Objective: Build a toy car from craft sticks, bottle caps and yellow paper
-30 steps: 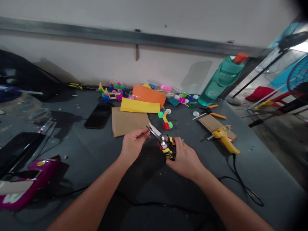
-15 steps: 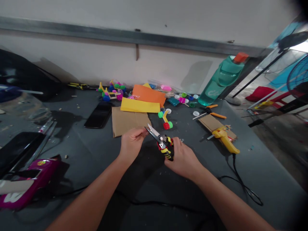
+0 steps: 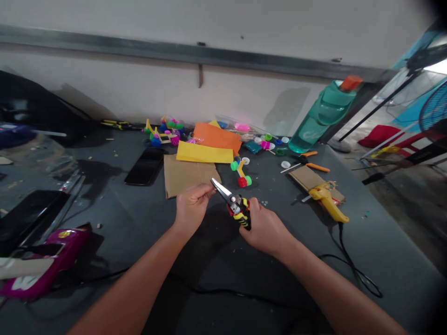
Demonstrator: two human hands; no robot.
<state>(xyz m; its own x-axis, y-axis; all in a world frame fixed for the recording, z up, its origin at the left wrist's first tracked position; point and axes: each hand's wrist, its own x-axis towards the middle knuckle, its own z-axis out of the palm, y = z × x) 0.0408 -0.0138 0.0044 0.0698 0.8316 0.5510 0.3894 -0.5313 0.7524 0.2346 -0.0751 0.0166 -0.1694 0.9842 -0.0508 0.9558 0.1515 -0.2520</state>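
Observation:
My right hand (image 3: pixel 267 228) is wrapped round the black and yellow handles of a pair of snips (image 3: pixel 233 200). Their pointed blades are closed together and reach up and left to the fingertips of my left hand (image 3: pixel 192 207). Those fingers are pinched; whatever they hold is too small to make out. Behind my left hand lies a piece of brown cardboard (image 3: pixel 178 179), with a yellow strip of paper (image 3: pixel 204 152) over its far edge. Just beyond the snips sits a small construction of bottle caps and a yellow stick (image 3: pixel 241 173).
A yellow glue gun (image 3: pixel 328 202) rests on folded cardboard at right, its cord trailing. Beyond it are orange-handled pliers (image 3: pixel 316 166) and a teal bottle (image 3: pixel 319 118). At left are a phone (image 3: pixel 145 166) and a purple device (image 3: pixel 52 260). Colourful caps and an orange sheet (image 3: pixel 216 136) lie near the wall.
The blades of the snips have closed from slightly apart to together at my left fingertips. My right hand has squeezed the handles closer. The view has shifted very slightly.

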